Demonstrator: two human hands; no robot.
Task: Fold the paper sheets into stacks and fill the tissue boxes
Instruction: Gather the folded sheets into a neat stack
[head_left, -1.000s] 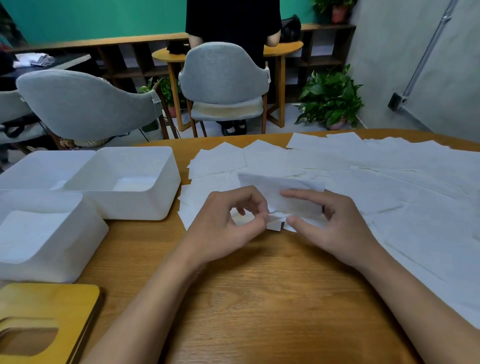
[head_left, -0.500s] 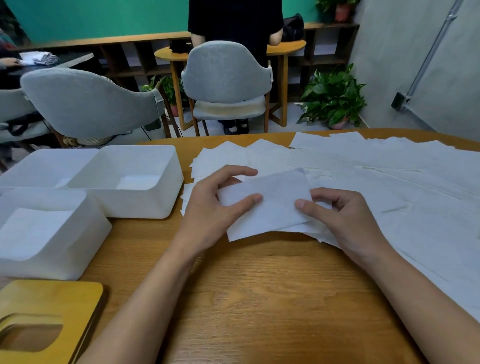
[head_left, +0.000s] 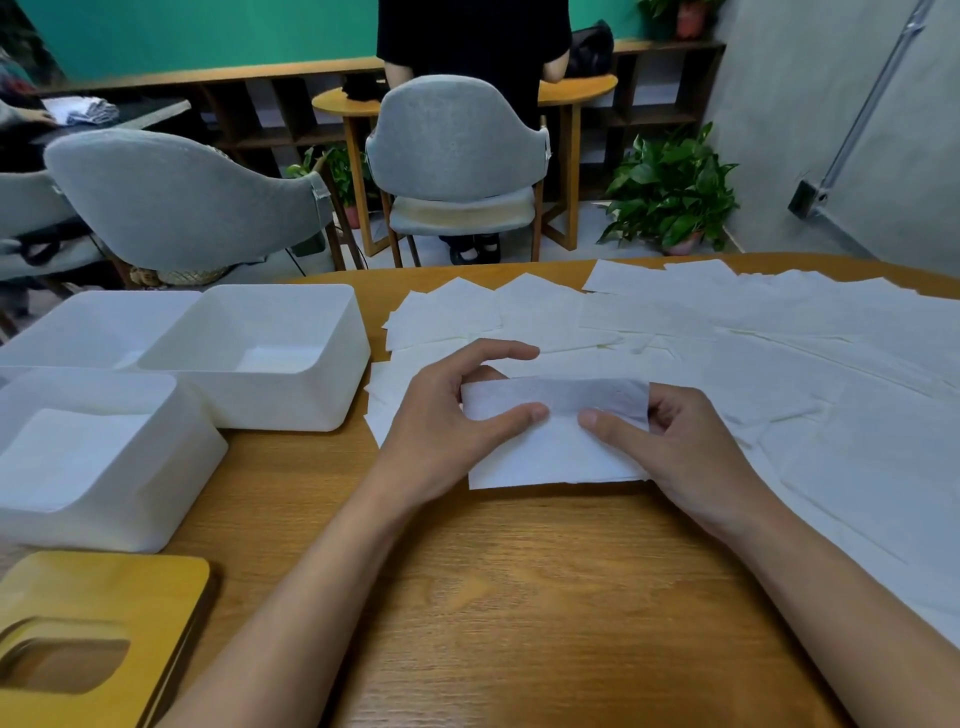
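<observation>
Three white tissue boxes (head_left: 291, 405) stand at nine o'clock, with one wooden lid (head_left: 104, 587) at seven. One folded sheet (head_left: 550, 452) lies at centre. The loose sheets (head_left: 779, 364) from twelve to three overlap beyond counting. Three grey chairs (head_left: 457, 140) stand at eleven.

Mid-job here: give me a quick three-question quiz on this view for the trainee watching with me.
1. True or false: the left hand and the right hand both pinch the partly folded white paper sheet.
2. Where do the open white plastic tissue boxes stand? A) left of the hands B) right of the hands C) on a grey chair
3. Fill in: the yellow wooden lid with the cut-out lies on the wooden table at its near ___ corner.

Key: 1 true; 2 A; 3 left.
</observation>
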